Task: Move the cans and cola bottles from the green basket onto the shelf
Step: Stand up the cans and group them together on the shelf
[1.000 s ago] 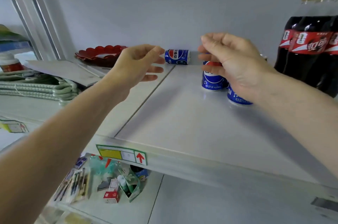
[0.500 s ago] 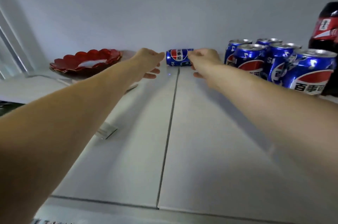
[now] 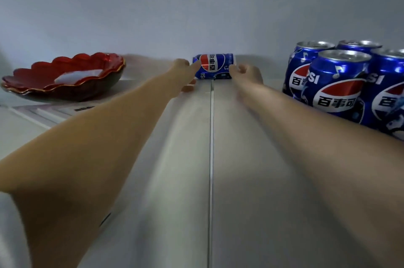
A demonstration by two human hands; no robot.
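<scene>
Fallen can: a blue cola can (image 3: pixel 213 66) is lying on its side at the very back of the shelf (image 3: pixel 251 180), against the rear wall, straddling the seam between the two shelf boards.
Can relative to grips: it is sitting between the two hands, with the left hand (image 3: pixel 182 70) at its left end and the right hand (image 3: pixel 248 73) at its right end.
Left grip: fingers are reaching onto the left end of the can and appear to be touching it; whether they are curling round it or only pressing I cannot tell, as the fingertips are blurred.
Right grip: fingers are loosely curled just beside the right end, touching or nearly so; no firm hold is showing, so closed or open I cannot tell.
Step in hand: judging by the pose, the person is retrieving the tipped can to stand it up.
Doing it well: one hand should be blocking the roll while the other is wrapping round the barrel; lifting rather than dragging, then setting it upright on its base.
Standing cans: a cluster of upright cans (image 3: pixel 336 86) is standing near, to the right, so the right forearm should be keeping clear of them.
Target spot: beside that cluster seems the tidy place.
Red dish: a scalloped red dish (image 3: pixel 65 79) is resting well to the left.
Basket: not in view.
</scene>
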